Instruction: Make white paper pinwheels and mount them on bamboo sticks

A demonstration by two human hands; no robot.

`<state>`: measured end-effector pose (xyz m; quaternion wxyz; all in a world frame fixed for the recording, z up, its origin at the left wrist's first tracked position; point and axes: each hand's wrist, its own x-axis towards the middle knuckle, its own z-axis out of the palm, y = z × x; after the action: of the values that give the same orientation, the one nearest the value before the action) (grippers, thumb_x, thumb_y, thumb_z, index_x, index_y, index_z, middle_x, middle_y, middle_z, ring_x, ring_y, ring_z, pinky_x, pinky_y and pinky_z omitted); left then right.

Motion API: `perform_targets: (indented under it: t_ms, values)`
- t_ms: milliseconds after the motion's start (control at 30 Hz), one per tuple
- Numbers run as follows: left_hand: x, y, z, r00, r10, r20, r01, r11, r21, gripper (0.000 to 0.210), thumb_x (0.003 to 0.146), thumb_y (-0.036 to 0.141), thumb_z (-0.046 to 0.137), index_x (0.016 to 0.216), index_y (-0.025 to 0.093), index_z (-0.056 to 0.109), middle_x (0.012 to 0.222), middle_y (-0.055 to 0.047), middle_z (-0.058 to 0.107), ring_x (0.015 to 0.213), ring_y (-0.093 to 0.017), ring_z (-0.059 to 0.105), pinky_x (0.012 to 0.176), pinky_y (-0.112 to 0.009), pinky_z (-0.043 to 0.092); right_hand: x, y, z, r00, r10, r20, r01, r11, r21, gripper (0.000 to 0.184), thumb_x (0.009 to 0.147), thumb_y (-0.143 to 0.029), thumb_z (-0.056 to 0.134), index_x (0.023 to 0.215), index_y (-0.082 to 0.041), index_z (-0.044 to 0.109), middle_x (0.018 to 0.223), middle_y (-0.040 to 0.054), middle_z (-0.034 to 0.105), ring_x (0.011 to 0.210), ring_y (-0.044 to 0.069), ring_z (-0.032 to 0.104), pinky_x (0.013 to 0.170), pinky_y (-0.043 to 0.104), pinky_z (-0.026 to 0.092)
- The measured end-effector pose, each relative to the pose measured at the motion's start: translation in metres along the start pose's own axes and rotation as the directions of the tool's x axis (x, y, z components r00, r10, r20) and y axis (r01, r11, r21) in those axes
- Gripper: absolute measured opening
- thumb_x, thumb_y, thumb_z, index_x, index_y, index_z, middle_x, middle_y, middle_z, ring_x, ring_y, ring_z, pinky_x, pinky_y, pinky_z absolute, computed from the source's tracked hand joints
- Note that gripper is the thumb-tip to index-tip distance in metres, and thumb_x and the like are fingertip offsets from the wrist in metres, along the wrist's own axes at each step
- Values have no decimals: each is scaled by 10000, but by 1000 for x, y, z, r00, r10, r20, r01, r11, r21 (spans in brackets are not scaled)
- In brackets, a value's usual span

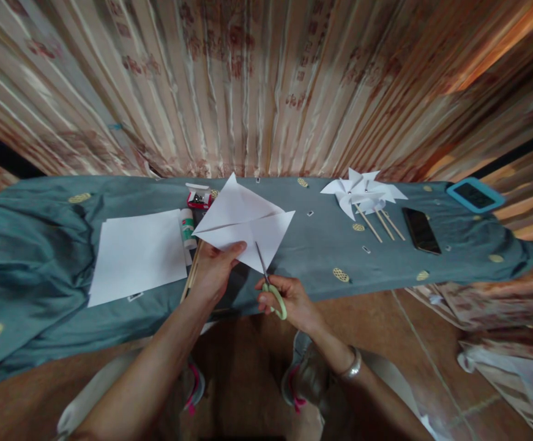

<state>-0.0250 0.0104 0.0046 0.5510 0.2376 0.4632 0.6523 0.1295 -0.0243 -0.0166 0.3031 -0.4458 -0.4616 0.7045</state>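
Note:
My left hand (218, 263) grips a square sheet of white paper (243, 220) near its lower left edge, thumb on top. The sheet is creased, and a slit runs in from its left corner toward the right side. Scissors with light green handles (279, 301) are in my right hand (291, 300), fingers wrapped about the handles. Their blades lie across the lower right part of the paper, close to its bottom corner. Whether the blades are closed together is too small to tell.
A white paper stack (137, 254) lies left, beside a glue stick (188, 228), a red box of small pins (199, 199) and wooden sticks (190, 272). Several paper pinwheels (362, 190) on sticks, a phone (421, 230) and a blue-framed device (476, 195) lie right on the green cloth (312, 257).

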Motion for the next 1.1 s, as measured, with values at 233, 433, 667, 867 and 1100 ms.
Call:
perform_targets:
  t_ms: [233,433,667,867,1100]
  values:
    - [-4,-2,2,1000,-15,15,15,1000,23,530,525,198,793,1024,184,613,816,-7,672,719,-163,624,629,-274,505,-1,-1,0,1000,-11,-16,11,1000,18,410,562,-460,817,778,-170,623,554,-49,612,462,75,531,463,191,446]
    - [-4,-1,2,1000,-9,7,9,1000,3,537,509,180,804,1015,178,622,837,-11,672,727,-162,619,624,-269,502,-1,-2,1,999,-6,-38,6,1000,11,409,554,-486,814,731,-171,620,523,-46,608,424,67,502,434,188,416]
    - [-5,-1,1,1000,-4,18,4,1000,30,440,533,188,789,937,176,615,827,-9,674,718,-159,616,631,-273,487,0,-1,0,999,-13,-38,13,1000,10,404,562,-479,812,746,-169,630,532,-40,607,435,74,504,435,194,408]
    - [-8,-1,4,999,4,36,-5,999,46,396,526,192,782,880,170,606,835,-23,691,746,-178,633,713,-305,492,-1,-3,-2,999,-46,-27,46,999,-17,388,591,-478,795,755,-167,631,534,-41,593,466,86,514,472,210,436]
    - [-9,-2,4,999,-12,34,10,999,41,412,528,202,783,892,167,593,839,-27,686,743,-182,629,708,-312,495,0,-3,-1,999,-30,-43,30,999,-16,392,568,-477,808,735,-165,640,523,-39,598,449,83,512,463,210,436]
